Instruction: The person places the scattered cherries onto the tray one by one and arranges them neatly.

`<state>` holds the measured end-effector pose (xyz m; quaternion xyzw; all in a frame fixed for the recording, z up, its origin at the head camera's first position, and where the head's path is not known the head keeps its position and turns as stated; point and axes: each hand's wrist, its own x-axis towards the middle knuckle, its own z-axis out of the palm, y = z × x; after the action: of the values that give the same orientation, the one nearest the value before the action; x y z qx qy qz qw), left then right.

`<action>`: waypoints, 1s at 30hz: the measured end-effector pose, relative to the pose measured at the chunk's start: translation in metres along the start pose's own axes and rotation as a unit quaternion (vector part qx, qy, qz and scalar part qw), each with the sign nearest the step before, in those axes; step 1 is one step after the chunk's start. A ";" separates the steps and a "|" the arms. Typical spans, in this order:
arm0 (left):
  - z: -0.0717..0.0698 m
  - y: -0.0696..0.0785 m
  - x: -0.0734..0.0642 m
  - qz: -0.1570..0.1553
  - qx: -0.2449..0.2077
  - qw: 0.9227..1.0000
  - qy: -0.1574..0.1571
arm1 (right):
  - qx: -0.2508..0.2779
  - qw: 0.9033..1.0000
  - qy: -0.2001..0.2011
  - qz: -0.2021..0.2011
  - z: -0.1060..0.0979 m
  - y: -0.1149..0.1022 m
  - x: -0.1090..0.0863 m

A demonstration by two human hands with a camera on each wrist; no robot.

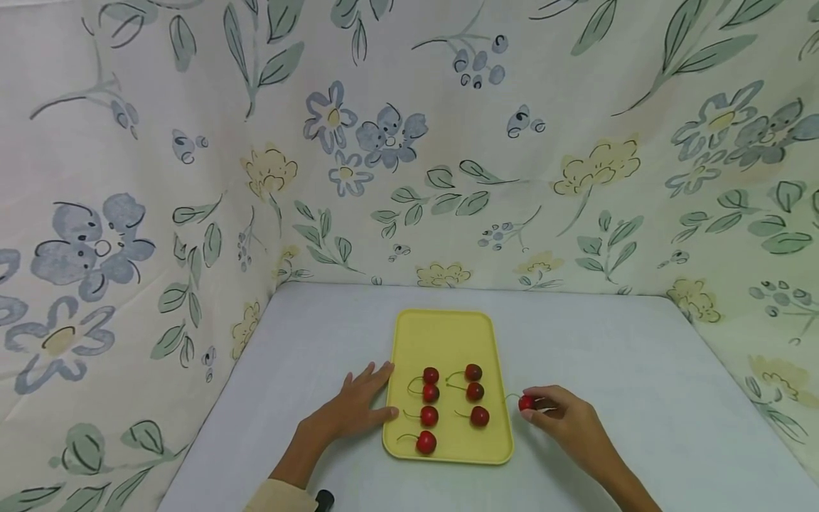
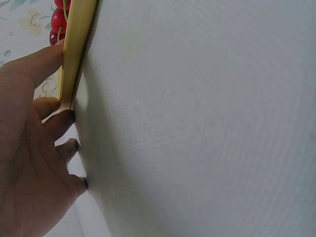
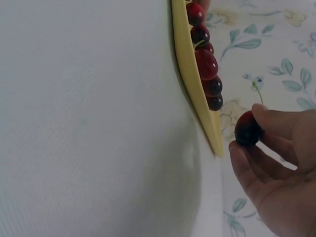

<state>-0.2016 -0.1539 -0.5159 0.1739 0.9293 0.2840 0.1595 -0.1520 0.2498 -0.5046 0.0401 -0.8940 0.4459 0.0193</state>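
A yellow tray (image 1: pixel 444 334) lies on the white table, bearing several red cherries with green stems in two columns. On its left half is a cherry (image 1: pixel 426 442) near the front edge; on its right half sits another cherry (image 1: pixel 479 417). My left hand (image 1: pixel 358 402) rests at the tray's left edge with fingers spread, thumb at the rim; in the left wrist view its fingertips touch the table. Just right of the tray, my right hand (image 1: pixel 563 419) pinches a dark red cherry (image 3: pixel 248 129) between thumb and fingers, the stem pointing toward the tray.
The white table (image 1: pixel 614 355) extends on both sides of the tray. Behind and beside it hangs a floral cloth (image 1: pixel 448 156). A small black object (image 1: pixel 324 500) shows by the left sleeve (image 1: pixel 281 496).
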 end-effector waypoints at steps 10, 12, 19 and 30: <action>0.000 0.000 0.000 -0.001 -0.002 1.000 -0.001 | 0.018 0.999 -0.027 0.024 0.011 -0.014 -0.009; 0.000 0.000 0.000 -0.002 -0.001 1.000 -0.002 | 0.025 0.999 -0.040 0.019 0.013 -0.015 -0.011; 0.000 0.001 0.000 -0.003 -0.003 1.000 -0.002 | 0.027 0.997 -0.065 -0.031 0.021 -0.015 -0.015; -0.001 0.000 0.000 0.003 0.000 1.000 0.003 | 0.030 0.993 -0.110 -0.019 0.029 -0.025 -0.021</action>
<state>-0.2017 -0.1541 -0.5150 0.1758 0.9293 0.2848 0.1561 -0.1292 0.2126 -0.5040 0.1067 -0.8759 0.4650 -0.0719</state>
